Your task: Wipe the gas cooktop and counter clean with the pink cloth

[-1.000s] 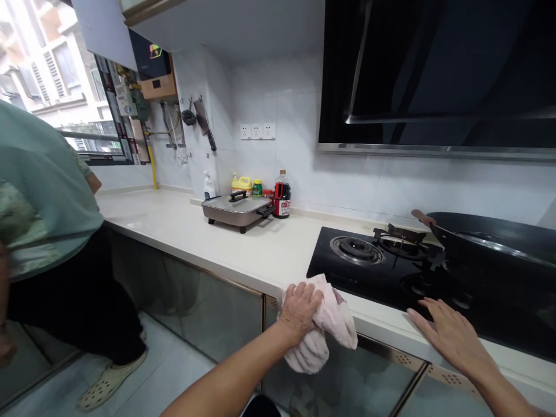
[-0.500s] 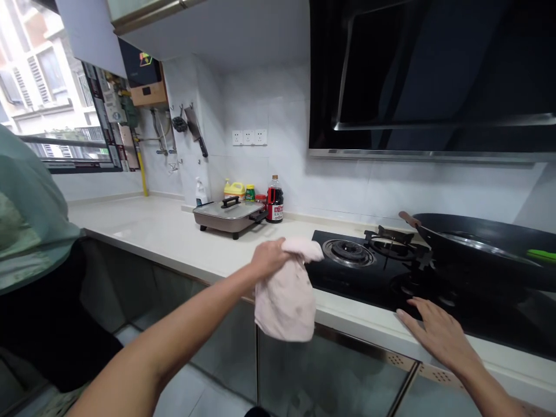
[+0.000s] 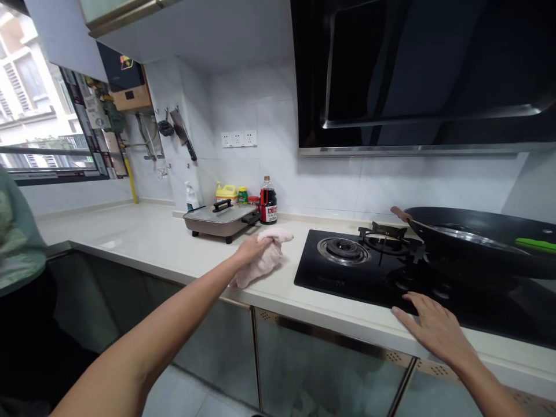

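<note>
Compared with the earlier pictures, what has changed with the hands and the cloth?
The left hand, holding the cloth throughout, has moved it leftward and back from the front edge of the counter, nearer the lidded pan. The right hand stayed by the hob.

The cloth (image 3: 267, 262) is before the pan (image 3: 215, 225), left of the stove (image 3: 324, 276) (wok (image 3: 482, 258) atop).

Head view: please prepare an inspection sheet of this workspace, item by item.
Surface: pale countertop, black stove set into it.
Job's things: pink cloth, bunched over the countertop left of the stove.
Clutter: lidded pan, dark bottle; wok on the stove.
Hands: left hand grips the cloth; right hand spread at the stove's front edge.
Cables: nothing seen plugged into the wall sockets.
Surroundings: range hood above; person at the left edge.
</note>
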`<state>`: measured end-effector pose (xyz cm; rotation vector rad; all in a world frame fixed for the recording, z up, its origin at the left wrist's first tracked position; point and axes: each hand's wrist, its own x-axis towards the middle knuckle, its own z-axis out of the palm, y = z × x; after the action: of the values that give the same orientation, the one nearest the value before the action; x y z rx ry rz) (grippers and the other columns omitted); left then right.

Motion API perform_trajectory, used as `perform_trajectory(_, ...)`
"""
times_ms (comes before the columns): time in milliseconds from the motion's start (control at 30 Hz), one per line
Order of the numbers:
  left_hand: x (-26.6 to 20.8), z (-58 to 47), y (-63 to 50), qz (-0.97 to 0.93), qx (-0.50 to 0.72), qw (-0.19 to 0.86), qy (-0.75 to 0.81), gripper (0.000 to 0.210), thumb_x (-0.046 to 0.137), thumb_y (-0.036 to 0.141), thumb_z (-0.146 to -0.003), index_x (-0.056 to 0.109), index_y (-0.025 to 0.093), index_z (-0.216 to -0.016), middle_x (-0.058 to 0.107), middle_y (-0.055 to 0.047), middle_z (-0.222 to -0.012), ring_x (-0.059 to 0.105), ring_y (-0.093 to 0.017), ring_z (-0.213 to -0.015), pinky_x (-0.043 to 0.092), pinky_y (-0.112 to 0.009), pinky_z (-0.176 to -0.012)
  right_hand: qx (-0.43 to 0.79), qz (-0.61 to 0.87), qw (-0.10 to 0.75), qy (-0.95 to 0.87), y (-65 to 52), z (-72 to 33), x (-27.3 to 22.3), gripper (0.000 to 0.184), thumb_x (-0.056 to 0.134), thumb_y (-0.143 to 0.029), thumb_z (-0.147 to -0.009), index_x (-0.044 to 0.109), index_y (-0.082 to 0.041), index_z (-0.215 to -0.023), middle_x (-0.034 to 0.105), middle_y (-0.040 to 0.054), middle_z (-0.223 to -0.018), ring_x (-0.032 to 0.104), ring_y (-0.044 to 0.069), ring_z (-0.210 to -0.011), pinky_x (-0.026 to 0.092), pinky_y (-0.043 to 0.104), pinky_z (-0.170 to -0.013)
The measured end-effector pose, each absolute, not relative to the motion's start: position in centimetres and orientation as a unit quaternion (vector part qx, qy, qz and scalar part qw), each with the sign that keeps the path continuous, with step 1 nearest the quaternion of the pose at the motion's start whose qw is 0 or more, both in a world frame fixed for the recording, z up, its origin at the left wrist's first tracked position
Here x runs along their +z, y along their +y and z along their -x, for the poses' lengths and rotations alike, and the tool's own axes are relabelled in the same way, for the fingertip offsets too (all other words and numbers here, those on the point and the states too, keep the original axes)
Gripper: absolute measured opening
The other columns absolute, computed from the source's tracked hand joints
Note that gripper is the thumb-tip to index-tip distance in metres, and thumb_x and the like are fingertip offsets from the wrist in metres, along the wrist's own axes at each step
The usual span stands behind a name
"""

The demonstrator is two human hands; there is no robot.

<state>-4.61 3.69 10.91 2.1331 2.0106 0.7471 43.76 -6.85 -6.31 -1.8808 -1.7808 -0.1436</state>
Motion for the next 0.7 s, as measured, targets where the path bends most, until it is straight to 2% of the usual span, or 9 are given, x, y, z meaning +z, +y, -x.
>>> perform_trajectory(67, 9.3, 4.6, 3.7, -0.694, 0.221, 0.069, 0.681, 0.054, 0.038, 0.059, -0.099, 0.066, 0.021, -0.126, 0.077, -0.011, -0.121, 0.073, -0.026, -0.105, 0.056, -0.031, -0.082, -0.051, 0.7, 0.268, -0.66, -6.9, -43.8, -6.3, 0.07, 0.036, -0.076, -0.091, 0.062, -0.023, -0.128, 0.059, 0.0123, -0.144, 0.051, 0.034, -0.137, 0.034, 0.058, -0.116)
perform_trajectory(167, 8.0, 5.1, 4.0, -0.666, 0.175, 0.067, 0.722, 0.069, 0.038, 0.068, -0.095, 0.058, 0.016, -0.135, 0.073, -0.021, -0.125, 0.073, -0.034, -0.106, 0.056, -0.039, -0.08, -0.056, 0.702, 0.266, -0.659, -6.9, -43.8, -6.3, 0.067, 0.037, -0.074, -0.091, 0.062, -0.024, -0.128, 0.059, 0.012, -0.144, 0.051, 0.034, -0.137, 0.034, 0.058, -0.116)
perform_trajectory(267, 7.5, 5.9, 4.2, -0.651, 0.115, 0.063, 0.747, 0.079, 0.055, 0.072, -0.084, 0.059, 0.013, -0.136, 0.072, -0.028, -0.123, 0.072, -0.042, -0.104, 0.056, -0.047, -0.081, -0.066, 0.701, 0.268, -0.658, -6.9, -43.8, -6.4, 0.063, 0.036, -0.071, -0.092, 0.062, -0.025, -0.127, 0.06, 0.0113, -0.143, 0.052, 0.034, -0.136, 0.035, 0.057, -0.116)
perform_trajectory(333, 7.2, 6.3, 4.0, -0.652, 0.094, 0.043, 0.751, 0.085, 0.061, 0.072, -0.08, 0.056, 0.013, -0.141, 0.063, -0.03, -0.137, 0.065, -0.046, -0.12, 0.052, -0.054, -0.093, -0.07, 0.701, 0.267, -0.658, -6.9, -43.8, -6.5, 0.062, 0.037, -0.07, -0.092, 0.062, -0.025, -0.126, 0.06, 0.0109, -0.143, 0.053, 0.034, -0.135, 0.035, 0.057, -0.116)
perform_trajectory(433, 6.6, 6.4, 3.6, -0.69, 0.109, -0.039, 0.715, 0.093, 0.054, 0.073, -0.086, 0.036, 0.02, -0.16, 0.026, -0.024, -0.169, 0.026, -0.048, -0.154, 0.031, -0.064, -0.117, -0.075, 0.703, 0.261, -0.657, -6.8, -43.9, -6.6, 0.063, 0.037, -0.071, -0.09, 0.062, -0.025, -0.126, 0.06, 0.0111, -0.142, 0.053, 0.035, -0.134, 0.037, 0.058, -0.114)
perform_trajectory(500, 5.8, 6.1, 3.1, -0.732, 0.101, -0.056, 0.671, 0.092, 0.048, 0.076, -0.088, 0.027, 0.03, -0.164, 0.008, -0.015, -0.176, 0.006, -0.045, -0.159, 0.021, -0.07, -0.119, -0.079, 0.704, 0.257, -0.657, -6.8, -43.9, -6.5, 0.064, 0.036, -0.071, -0.09, 0.062, -0.025, -0.126, 0.06, 0.0114, -0.143, 0.053, 0.035, -0.134, 0.038, 0.058, -0.113)
perform_trajectory(600, 3.7, 5.7, 2.3, -0.763, 0.054, -0.005, 0.644, 0.085, 0.045, 0.08, -0.088, 0.033, 0.038, -0.162, 0.007, -0.009, -0.176, 0.006, -0.045, -0.16, 0.023, -0.074, -0.117, -0.078, 0.707, 0.25, -0.657, -6.9, -44.1, -6.5, 0.067, 0.033, -0.072, -0.09, 0.062, -0.024, -0.127, 0.06, 0.0109, -0.144, 0.053, 0.035, -0.135, 0.038, 0.057, -0.114)
perform_trajectory(700, 1.5, 6.1, 1.4, -0.767, 0.058, -0.013, 0.639, 0.069, 0.04, 0.072, -0.096, 0.041, 0.041, -0.158, 0.019, -0.008, -0.175, 0.017, -0.04, -0.159, 0.028, -0.07, -0.117, -0.072, 0.705, 0.247, -0.661, -6.9, -44.4, -6.8, 0.072, 0.031, -0.074, -0.089, 0.063, -0.024, -0.129, 0.059, 0.0106, -0.147, 0.05, 0.035, -0.139, 0.037, 0.057, -0.116)
